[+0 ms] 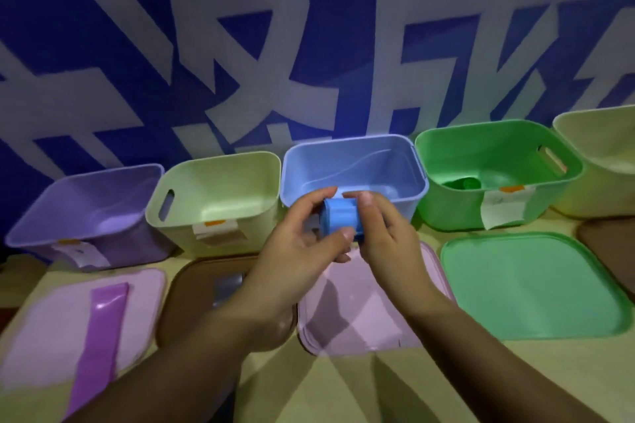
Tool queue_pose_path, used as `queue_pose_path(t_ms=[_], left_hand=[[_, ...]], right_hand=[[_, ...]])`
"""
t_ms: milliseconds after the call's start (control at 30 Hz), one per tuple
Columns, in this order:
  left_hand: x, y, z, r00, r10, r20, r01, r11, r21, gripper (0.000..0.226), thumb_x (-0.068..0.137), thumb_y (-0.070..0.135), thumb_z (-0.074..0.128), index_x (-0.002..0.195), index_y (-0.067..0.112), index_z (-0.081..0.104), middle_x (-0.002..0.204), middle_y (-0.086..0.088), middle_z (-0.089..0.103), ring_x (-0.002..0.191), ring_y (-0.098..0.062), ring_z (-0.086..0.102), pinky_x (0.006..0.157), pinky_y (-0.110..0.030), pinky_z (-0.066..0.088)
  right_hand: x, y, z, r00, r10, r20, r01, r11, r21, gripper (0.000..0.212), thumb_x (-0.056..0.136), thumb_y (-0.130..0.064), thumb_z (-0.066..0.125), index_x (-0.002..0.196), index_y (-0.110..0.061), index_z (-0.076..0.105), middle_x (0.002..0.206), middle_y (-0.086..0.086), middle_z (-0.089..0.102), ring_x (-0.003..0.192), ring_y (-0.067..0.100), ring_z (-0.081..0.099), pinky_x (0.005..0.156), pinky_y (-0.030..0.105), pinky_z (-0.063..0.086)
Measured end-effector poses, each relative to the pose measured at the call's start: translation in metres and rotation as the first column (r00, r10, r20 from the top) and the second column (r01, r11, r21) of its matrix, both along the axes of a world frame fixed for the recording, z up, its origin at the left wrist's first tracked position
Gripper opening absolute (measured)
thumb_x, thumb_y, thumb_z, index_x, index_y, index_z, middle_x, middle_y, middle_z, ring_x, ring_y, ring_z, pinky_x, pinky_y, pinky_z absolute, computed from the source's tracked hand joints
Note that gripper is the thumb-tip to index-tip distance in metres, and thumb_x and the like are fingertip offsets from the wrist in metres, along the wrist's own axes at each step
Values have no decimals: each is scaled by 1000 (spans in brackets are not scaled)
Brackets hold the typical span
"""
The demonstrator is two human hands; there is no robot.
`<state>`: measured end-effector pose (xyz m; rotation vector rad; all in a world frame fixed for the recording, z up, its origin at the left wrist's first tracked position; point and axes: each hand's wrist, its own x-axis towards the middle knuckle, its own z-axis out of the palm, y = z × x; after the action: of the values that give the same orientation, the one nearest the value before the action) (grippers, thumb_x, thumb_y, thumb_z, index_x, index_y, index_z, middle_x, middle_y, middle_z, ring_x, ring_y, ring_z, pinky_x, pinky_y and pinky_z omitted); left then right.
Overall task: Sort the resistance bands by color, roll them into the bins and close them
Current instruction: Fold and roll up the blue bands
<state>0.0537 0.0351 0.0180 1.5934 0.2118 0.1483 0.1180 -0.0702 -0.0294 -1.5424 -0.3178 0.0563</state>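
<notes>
Both hands hold a rolled-up blue band [340,219] just in front of the blue bin [354,168], low over the pink lid [347,302]. The left hand [295,244] curls round the roll from the left, with its thumb under the roll and its fingers [318,197] over the top. The right hand [388,233] pinches the roll from the right side, fingers bent on it.

The bins stand in a row at the back of the table [343,385]: a purple bin [92,213], a pale green bin [220,196], the blue bin, a green bin [494,172] with a dark green roll [462,183] inside, and a yellow bin [604,161].

A flat purple band [99,336] lies across a pink lid on the left [44,330]. A brown lid [196,299] lies beside it. A green lid [532,285] lies in front of the green bin.
</notes>
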Motion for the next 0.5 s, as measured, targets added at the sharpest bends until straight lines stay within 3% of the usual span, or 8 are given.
queue_pose_path(t_ms=[133,300,367,433,500], left_hand=[[21,1,23,998,-63,-11,64,995,81,41,84,-5,65,117,18,56,106,0,57,66,-11,66,63,-21,54],[72,21,18,996,-25,-86,51,946,320,33,79,15,75,106,27,61,102,-9,61,61,-21,62,61,-29,55],[99,32,7,994,-24,-102,68,889,453,34,78,19,77,107,27,61,106,-7,59,60,-15,61,66,-32,55],[131,44,-7,994,-34,-101,87,801,593,36,77,22,77,107,27,59,107,-5,57,56,-2,54,61,-20,48],[164,56,-22,987,-61,-151,151,688,710,40,76,26,78,110,26,58,108,-4,56,69,-4,56,67,-19,41]], right_hand=[[16,-2,15,995,-31,-96,31,1000,-6,29,90,-51,43,85,-32,65,72,-15,64,62,2,56,56,21,43],[58,-17,18,985,-154,-77,151,987,-50,12,94,-40,48,88,-36,57,83,-9,62,68,3,60,67,26,50],[74,-25,16,977,-203,-70,201,979,-32,12,91,-47,51,91,-36,57,90,-9,64,74,1,62,71,29,49],[88,-31,10,973,-228,-40,226,972,-59,15,88,-47,54,95,-35,59,95,-5,65,85,8,63,77,30,52],[100,-34,4,974,-226,-3,224,967,-120,13,90,-36,59,101,-27,60,99,-1,65,84,1,60,77,20,51]])
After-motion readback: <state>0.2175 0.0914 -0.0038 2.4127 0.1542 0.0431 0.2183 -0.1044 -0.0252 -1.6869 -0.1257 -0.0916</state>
